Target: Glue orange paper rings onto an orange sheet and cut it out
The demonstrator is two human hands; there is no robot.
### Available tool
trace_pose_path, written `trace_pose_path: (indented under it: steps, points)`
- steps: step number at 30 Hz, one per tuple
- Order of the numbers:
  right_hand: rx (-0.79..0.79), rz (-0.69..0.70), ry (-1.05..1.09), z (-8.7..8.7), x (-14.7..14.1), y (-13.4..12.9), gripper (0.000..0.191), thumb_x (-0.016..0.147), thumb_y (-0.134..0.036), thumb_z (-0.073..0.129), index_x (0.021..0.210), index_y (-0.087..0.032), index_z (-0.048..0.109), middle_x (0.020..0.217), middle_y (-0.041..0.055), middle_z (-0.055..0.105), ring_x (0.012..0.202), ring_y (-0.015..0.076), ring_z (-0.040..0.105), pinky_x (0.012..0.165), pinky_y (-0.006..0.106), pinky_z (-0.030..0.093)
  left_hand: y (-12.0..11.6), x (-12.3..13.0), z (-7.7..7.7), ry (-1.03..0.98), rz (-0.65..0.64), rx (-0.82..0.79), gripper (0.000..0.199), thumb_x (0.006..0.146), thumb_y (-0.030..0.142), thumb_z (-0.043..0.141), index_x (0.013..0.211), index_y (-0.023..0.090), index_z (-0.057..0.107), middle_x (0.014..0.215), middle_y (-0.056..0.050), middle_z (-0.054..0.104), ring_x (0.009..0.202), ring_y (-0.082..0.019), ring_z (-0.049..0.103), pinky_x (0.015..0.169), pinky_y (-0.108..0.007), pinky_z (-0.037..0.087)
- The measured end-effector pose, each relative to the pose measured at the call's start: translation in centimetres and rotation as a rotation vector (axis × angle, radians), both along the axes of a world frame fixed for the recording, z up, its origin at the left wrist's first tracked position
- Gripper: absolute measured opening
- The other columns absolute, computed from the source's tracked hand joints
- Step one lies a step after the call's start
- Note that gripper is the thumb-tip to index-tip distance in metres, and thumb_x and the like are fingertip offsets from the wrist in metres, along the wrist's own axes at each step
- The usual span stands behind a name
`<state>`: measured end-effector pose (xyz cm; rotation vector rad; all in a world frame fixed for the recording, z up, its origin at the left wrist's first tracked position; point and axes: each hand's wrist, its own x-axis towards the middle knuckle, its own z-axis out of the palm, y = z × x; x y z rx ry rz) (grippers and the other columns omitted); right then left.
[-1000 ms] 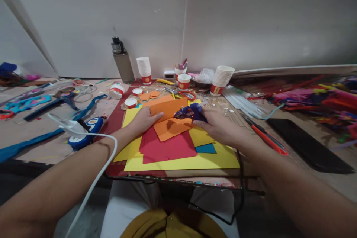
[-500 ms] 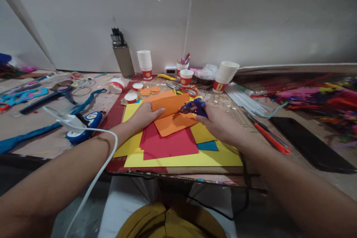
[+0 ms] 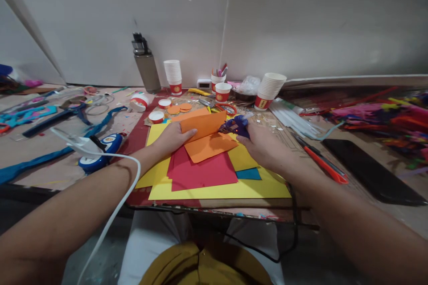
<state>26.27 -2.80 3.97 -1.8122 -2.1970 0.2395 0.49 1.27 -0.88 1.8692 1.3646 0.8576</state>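
My left hand [image 3: 173, 139] pinches an upright orange sheet of paper [image 3: 207, 124], the thumb on its near face. My right hand [image 3: 264, 144] is closed around a dark blue hot glue gun [image 3: 239, 125] with a small red light. The gun's nozzle points left at the right end of the orange sheet; I cannot tell whether it touches. Below lies another orange piece [image 3: 210, 146], over red paper sheets [image 3: 203, 171] and a large yellow sheet [image 3: 264, 191]. A teal corner [image 3: 249, 173] peeks out at the right.
Cup stacks [image 3: 173, 78] [image 3: 269, 91], a bottle [image 3: 147, 71] and orange paper rounds [image 3: 179, 108] stand or lie behind. On the right are glue sticks [image 3: 294, 118], a red utility knife [image 3: 326, 164] and a black phone [image 3: 371, 169]. A white cable [image 3: 125, 202] crosses my left forearm.
The glue gun in my right hand has moved slightly right along the orange paper's end, and its tilt has changed a little. My left hand stays nearly still.
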Motion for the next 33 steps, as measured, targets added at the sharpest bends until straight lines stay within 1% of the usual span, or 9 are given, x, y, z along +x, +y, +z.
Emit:
trace_pose_path:
  steps: [2, 6, 13, 15, 18, 22, 26, 30, 33]
  points:
    - [0.012, -0.01, -0.041, 0.0, 0.1, 0.0, 0.019, 0.09, -0.031, 0.053, 0.102, -0.018, 0.059, 0.101, 0.0158, 0.068, 0.089, 0.0292, 0.062, 0.068, 0.034, 0.043, 0.0, 0.0, 0.1, 0.007, -0.001, 0.006, 0.046, 0.081, 0.049, 0.06, 0.106, 0.012, 0.069, 0.105, -0.01, 0.073, 0.092, -0.026, 0.068, 0.081, -0.035, 0.054]
    - [0.028, -0.058, -0.122, 0.3, 0.4, -0.1, 0.019, 0.089, -0.033, 0.054, 0.097, -0.017, 0.059, 0.096, 0.0153, 0.069, 0.084, 0.0279, 0.063, 0.063, 0.032, 0.041, 0.0, 0.0, 0.1, 0.023, -0.01, 0.02, 0.046, 0.081, 0.047, 0.059, 0.109, 0.013, 0.069, 0.102, -0.009, 0.074, 0.091, -0.025, 0.068, 0.078, -0.034, 0.054]
    - [-0.01, -0.093, -0.15, 0.7, 0.3, -0.3, 0.021, 0.09, -0.033, 0.053, 0.098, -0.016, 0.061, 0.095, 0.0177, 0.068, 0.085, 0.0302, 0.064, 0.065, 0.034, 0.041, 0.0, 0.0, 0.1, 0.068, 0.015, -0.003, 0.043, 0.08, 0.049, 0.059, 0.096, 0.012, 0.071, 0.094, -0.01, 0.075, 0.08, -0.024, 0.068, 0.069, -0.032, 0.054]
    - [0.008, -0.093, -0.125, 0.6, 0.3, -0.3, 0.02, 0.089, -0.032, 0.055, 0.099, -0.016, 0.061, 0.096, 0.0174, 0.068, 0.085, 0.0303, 0.064, 0.066, 0.034, 0.042, 0.0, 0.0, 0.1, 0.077, 0.02, 0.01, 0.043, 0.08, 0.049, 0.059, 0.096, 0.012, 0.071, 0.092, -0.009, 0.075, 0.08, -0.024, 0.068, 0.069, -0.032, 0.054]
    - [0.03, -0.088, -0.102, 0.2, 0.2, -0.1, 0.019, 0.089, -0.032, 0.055, 0.1, -0.016, 0.06, 0.096, 0.0173, 0.067, 0.085, 0.0308, 0.063, 0.067, 0.036, 0.042, 0.0, 0.0, 0.2, 0.08, 0.025, 0.033, 0.045, 0.08, 0.049, 0.059, 0.103, 0.012, 0.07, 0.094, -0.009, 0.075, 0.086, -0.025, 0.068, 0.074, -0.033, 0.054]
    - [0.06, -0.046, -0.051, -0.4, 0.0, 0.1, 0.016, 0.089, -0.031, 0.054, 0.099, -0.019, 0.06, 0.095, 0.0143, 0.068, 0.085, 0.0289, 0.063, 0.067, 0.035, 0.043, 0.1, 0.0, 0.1, 0.059, 0.021, 0.033, 0.047, 0.081, 0.047, 0.06, 0.111, 0.012, 0.069, 0.099, -0.01, 0.074, 0.088, -0.025, 0.068, 0.077, -0.034, 0.054]
    - [-0.003, -0.006, 0.047, -0.5, -0.6, -0.4, 0.021, 0.091, -0.035, 0.053, 0.103, -0.019, 0.059, 0.101, 0.0147, 0.069, 0.086, 0.0286, 0.064, 0.065, 0.033, 0.042, 0.2, -0.1, 0.0, 0.033, 0.031, 0.006, 0.045, 0.081, 0.046, 0.06, 0.111, 0.013, 0.069, 0.103, -0.009, 0.074, 0.09, -0.025, 0.068, 0.079, -0.034, 0.054]
    - [-0.053, 0.043, 0.063, -0.6, -1.5, -1.0, 0.026, 0.092, -0.039, 0.051, 0.108, -0.019, 0.057, 0.103, 0.014, 0.07, 0.088, 0.0281, 0.065, 0.066, 0.032, 0.042, 0.4, -0.2, -0.1, 0.001, 0.008, 0.002, 0.048, 0.081, 0.047, 0.06, 0.114, 0.014, 0.068, 0.11, -0.009, 0.072, 0.094, -0.026, 0.067, 0.084, -0.035, 0.053]
    - [-0.059, 0.102, 0.079, -0.8, -2.1, -1.1, 0.029, 0.092, -0.04, 0.05, 0.11, -0.018, 0.057, 0.105, 0.014, 0.07, 0.091, 0.0288, 0.065, 0.068, 0.032, 0.043, 0.4, -0.3, -0.1, -0.02, -0.019, 0.003, 0.047, 0.083, 0.05, 0.056, 0.109, 0.013, 0.07, 0.109, -0.009, 0.073, 0.095, -0.026, 0.067, 0.085, -0.036, 0.052]
